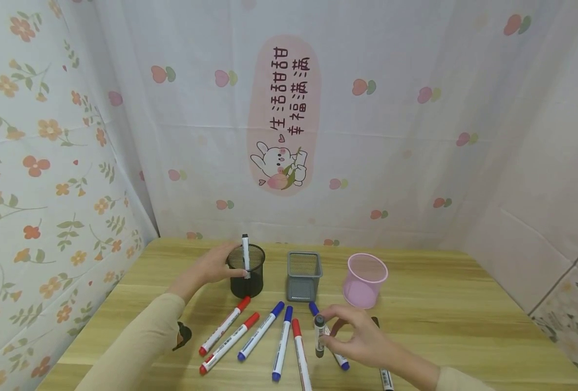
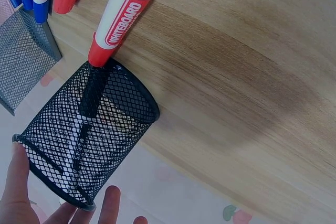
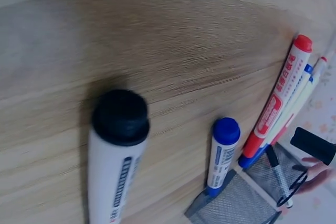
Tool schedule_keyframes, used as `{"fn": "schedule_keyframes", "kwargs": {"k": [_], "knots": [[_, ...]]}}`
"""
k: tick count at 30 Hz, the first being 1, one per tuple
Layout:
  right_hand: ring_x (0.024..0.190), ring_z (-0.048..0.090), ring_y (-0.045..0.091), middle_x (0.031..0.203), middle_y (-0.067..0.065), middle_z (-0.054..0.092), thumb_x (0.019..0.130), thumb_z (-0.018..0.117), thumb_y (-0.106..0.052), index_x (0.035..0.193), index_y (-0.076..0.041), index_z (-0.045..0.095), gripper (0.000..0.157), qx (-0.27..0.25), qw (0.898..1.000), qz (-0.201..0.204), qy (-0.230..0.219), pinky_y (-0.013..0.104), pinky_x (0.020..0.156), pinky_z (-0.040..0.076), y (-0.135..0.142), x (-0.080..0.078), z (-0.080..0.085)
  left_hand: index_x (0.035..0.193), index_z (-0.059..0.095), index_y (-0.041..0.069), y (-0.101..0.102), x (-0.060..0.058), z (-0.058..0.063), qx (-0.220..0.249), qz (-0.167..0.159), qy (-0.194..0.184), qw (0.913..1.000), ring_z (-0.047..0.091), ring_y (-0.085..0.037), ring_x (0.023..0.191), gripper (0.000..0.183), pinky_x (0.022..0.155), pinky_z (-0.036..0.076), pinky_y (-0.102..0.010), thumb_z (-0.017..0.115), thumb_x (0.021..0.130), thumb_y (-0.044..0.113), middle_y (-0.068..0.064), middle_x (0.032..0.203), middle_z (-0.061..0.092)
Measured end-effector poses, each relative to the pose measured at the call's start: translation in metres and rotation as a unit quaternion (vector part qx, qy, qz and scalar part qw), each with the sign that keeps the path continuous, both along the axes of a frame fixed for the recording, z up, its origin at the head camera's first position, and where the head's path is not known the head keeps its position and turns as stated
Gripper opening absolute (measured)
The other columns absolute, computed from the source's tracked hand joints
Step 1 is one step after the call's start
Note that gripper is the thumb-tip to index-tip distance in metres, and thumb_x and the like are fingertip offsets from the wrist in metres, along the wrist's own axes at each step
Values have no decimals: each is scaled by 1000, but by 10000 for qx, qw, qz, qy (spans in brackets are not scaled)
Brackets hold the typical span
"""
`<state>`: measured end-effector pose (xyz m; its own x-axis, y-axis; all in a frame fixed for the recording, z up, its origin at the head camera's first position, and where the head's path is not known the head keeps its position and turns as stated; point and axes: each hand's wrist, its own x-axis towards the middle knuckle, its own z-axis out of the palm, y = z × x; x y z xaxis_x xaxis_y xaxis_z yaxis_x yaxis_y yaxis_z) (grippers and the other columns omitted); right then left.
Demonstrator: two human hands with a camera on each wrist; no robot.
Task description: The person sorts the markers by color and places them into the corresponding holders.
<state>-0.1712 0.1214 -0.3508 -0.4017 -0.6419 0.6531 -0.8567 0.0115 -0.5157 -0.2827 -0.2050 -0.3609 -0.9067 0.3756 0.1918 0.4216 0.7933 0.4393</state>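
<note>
My left hand (image 1: 214, 265) holds the black mesh pen cup (image 1: 247, 285) by its rim, thumb on one side and fingers on the other. A whiteboard marker (image 1: 246, 251) with a black end stands in that cup, leaning against the rim; its lower part shows through the mesh in the left wrist view. Over the row of markers, my right hand (image 1: 359, 335) pinches a black-capped marker (image 1: 319, 339) between thumb and fingers, held off the table. Only a black end of the held marker (image 3: 313, 146) appears in the right wrist view.
Right of the black cup stand a grey square mesh cup (image 1: 302, 288) and a pink round cup (image 1: 361, 290). Several red markers (image 1: 226, 326) and blue markers (image 1: 282, 343) lie in front. A black-capped marker (image 3: 113, 177) lies under my right forearm. A printed curtain (image 1: 391, 163) hangs behind.
</note>
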Motion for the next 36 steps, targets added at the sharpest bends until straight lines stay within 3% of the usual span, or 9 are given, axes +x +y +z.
{"fn": "schedule_keyframes", "kwargs": {"k": [7,14,22,31,36], "knots": [[79,58,15,88,12,61,67,64,14,97,2,56,34,-211,9998,30,45,26,56,50,-10,0,-1,130,37,-1,0,1,1,86,-22,-38,10000,41,-37,111,73,88,34,-51,71,74,29,-20,123,45],[71,57,13,88,9,60,69,66,11,98,3,56,32,-245,9991,-238,-256,29,57,50,-19,3,1,131,37,-1,1,1,2,124,-27,-43,9999,42,-37,111,74,88,35,-50,72,73,29,-20,123,45],[73,58,12,87,9,61,72,66,7,99,3,57,29,-32,9974,-537,-475,28,59,50,-35,1,5,130,37,0,0,0,0,87,18,-49,9999,41,-37,112,73,88,34,-50,71,73,31,-20,124,44],[81,56,12,90,7,62,75,63,5,99,0,57,25,211,9885,-886,-1208,28,64,49,-55,-2,20,130,38,2,0,0,1,115,36,-100,9999,43,-37,110,73,86,36,-50,71,73,32,-19,123,45],[82,56,12,90,5,62,77,64,1,100,-3,58,25,238,9835,-1029,-1467,29,66,48,-61,-11,15,130,37,1,0,0,0,111,49,-105,9999,41,-37,111,73,88,35,-50,71,73,33,-20,124,44]]}}
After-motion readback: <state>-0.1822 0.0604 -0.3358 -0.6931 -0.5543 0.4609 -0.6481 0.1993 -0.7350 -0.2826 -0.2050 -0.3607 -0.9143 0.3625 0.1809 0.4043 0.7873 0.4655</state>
